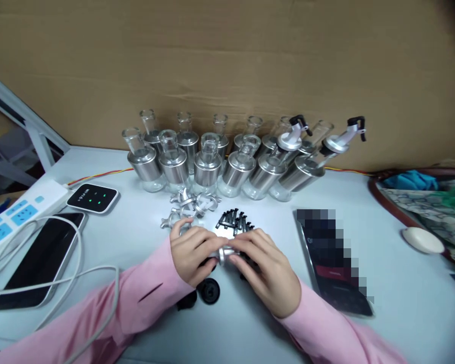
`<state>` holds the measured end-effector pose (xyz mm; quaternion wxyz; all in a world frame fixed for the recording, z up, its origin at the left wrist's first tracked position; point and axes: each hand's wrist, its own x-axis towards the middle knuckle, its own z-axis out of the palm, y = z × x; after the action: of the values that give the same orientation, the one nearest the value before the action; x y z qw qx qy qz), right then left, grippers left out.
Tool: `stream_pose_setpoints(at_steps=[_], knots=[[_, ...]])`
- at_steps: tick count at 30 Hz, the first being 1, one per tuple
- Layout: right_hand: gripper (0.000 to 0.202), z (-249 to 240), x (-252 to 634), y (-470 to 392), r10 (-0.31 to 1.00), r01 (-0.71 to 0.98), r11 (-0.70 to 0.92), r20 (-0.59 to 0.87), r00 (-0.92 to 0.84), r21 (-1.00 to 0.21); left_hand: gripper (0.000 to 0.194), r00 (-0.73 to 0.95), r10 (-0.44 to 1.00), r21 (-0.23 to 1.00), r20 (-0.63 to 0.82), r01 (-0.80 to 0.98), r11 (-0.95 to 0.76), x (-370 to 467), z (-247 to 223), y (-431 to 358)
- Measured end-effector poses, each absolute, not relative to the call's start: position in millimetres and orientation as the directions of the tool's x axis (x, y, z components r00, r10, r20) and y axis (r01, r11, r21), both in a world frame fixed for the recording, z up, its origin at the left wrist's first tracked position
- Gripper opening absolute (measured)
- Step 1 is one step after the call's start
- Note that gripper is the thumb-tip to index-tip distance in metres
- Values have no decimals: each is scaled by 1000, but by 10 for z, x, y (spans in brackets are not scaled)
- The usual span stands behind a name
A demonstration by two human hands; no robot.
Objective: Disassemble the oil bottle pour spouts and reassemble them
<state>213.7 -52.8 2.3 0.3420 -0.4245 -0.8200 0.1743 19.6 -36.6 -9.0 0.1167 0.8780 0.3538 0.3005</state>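
Between my fingertips, low over the table's middle, is a silver bottle pourer part (223,255). My left hand (192,251) is closed on one side of it, and my right hand (268,268) pinches the other side. Fingers cover most of the part. Just beyond them lie small black levers (234,219) in a cluster. Several loose silver pourer bodies (193,202) are heaped behind my left hand. A round black stopper (210,290) rests below my hands, with more black pieces partly hidden by the left wrist.
Two rows of glass bottles with steel sleeves (207,174) stand at the back; two front ones carry pourers (336,144). A phone (333,268) lies right, another phone (41,263) left under a white cable (76,253). A Wi-Fi device (93,197) and power strip (18,215) are left.
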Motion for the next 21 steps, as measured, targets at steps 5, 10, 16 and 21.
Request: stream_pose_setpoints(at_steps=[5,10,16,21], knots=[[16,78,2149,-521,845,511,534,428,-320,-673,19,608,663,390,437,536,-749,171,-94,-355],[22,101,2289,-462,881,536,467,314,-354,-703,22,600,649,374,468,531,-761,143,-120,-340],[14,181,2471,-440,819,640,522,121,-561,-564,24,590,643,396,488,508,-765,136,-110,-323],[15,138,2422,-494,797,649,536,69,-601,-540,24,577,652,417,492,501,-758,149,-92,-324]])
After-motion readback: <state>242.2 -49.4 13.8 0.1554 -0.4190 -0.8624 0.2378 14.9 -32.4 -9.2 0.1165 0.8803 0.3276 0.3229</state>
